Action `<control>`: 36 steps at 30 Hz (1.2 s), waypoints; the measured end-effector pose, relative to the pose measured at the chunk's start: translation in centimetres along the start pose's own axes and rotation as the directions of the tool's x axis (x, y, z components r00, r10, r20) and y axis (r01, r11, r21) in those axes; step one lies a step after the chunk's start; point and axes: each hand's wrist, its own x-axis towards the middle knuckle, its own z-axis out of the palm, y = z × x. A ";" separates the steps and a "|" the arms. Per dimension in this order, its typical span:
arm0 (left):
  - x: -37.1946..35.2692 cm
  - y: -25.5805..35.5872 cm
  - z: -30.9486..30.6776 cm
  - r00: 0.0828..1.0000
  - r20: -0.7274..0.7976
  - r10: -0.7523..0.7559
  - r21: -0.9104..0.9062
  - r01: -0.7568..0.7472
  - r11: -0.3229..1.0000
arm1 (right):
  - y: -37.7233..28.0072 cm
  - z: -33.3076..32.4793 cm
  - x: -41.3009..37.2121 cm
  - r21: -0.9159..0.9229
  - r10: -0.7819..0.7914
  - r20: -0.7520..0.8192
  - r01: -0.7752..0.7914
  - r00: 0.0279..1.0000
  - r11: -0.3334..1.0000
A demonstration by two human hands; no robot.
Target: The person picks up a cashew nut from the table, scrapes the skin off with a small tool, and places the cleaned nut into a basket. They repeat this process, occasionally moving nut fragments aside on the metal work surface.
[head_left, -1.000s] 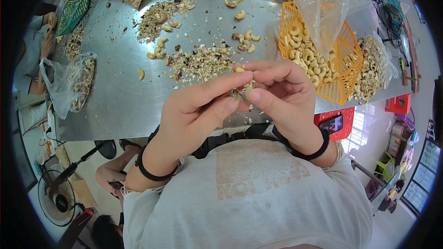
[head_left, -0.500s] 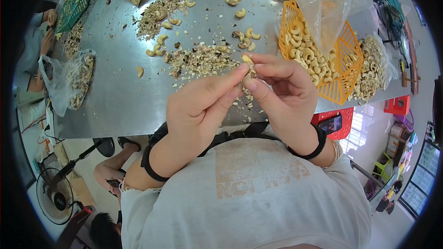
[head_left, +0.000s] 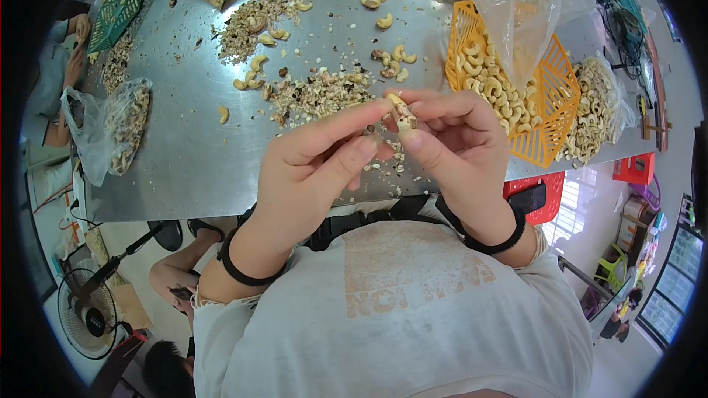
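Observation:
A cashew nut [head_left: 402, 113] with brown skin patches is pinched between the thumb and fingers of my right hand [head_left: 464, 140]. My left hand [head_left: 310, 166] is beside it, its index fingertip at the nut's left side and its thumb apart and lower. A small dark bit shows between the left thumb and index finger; whether it is held I cannot make out. Under and beyond my hands lies a pile of skin flakes and crumbs [head_left: 324, 94]. Several loose cashews [head_left: 391, 63] are scattered past it on the metal table [head_left: 184, 155].
To the right, an orange basket [head_left: 557, 103] holds peeled cashews, with a clear plastic bag [head_left: 509, 22] over it. Another bag of cashews [head_left: 597, 103] is beyond. A second crumb pile [head_left: 254, 26] and a knotted bag [head_left: 129, 125] lie left. A co-worker's hands [head_left: 77, 44] are at the left edge.
My left thumb has come away from the cashew and moved down and left, opening the pinch. The right hand keeps hold, and more of the nut shows.

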 end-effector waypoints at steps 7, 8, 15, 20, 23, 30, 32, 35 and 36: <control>-0.1 0.4 -0.3 0.994 0.104 0.022 0.050 -0.027 0.998 | -0.3 -0.1 0.0 0.080 0.029 0.046 -0.033 0.999 0.996; -0.1 0.5 -0.2 0.993 0.116 0.003 0.024 -0.006 1.000 | -0.3 -0.1 0.0 0.073 0.026 0.049 -0.030 0.998 0.997; 0.0 0.6 -0.3 0.986 0.168 0.005 0.015 -0.008 1.000 | -0.3 0.0 -0.3 0.035 0.017 0.007 -0.017 1.000 0.999; 0.3 0.2 -0.4 0.989 0.132 0.063 0.199 -0.089 0.976 | 0.0 0.1 -0.4 -0.080 -0.044 0.005 0.045 0.999 0.996; 0.4 0.0 -0.5 0.991 0.122 0.059 0.152 -0.078 0.985 | -0.1 0.4 -0.2 -0.134 -0.073 0.018 0.075 0.997 0.988; 0.3 0.9 -0.8 0.979 0.180 -0.097 -0.015 0.101 0.995 | -0.2 -0.1 -0.1 -0.022 0.016 0.051 -0.015 0.999 1.000; 0.2 1.0 -0.9 0.975 0.192 -0.113 -0.019 0.118 0.993 | -0.1 -0.4 -0.1 -0.017 0.004 0.072 -0.003 0.997 1.000; 0.0 1.2 -1.0 0.972 0.202 -0.122 0.013 0.122 0.992 | -0.1 -0.3 -0.2 -0.019 -0.003 0.077 0.005 0.997 1.000; 0.0 1.2 -1.0 0.974 0.197 -0.114 0.048 0.106 0.993 | -0.2 -0.3 -0.2 -0.028 0.002 0.064 -0.001 0.998 1.000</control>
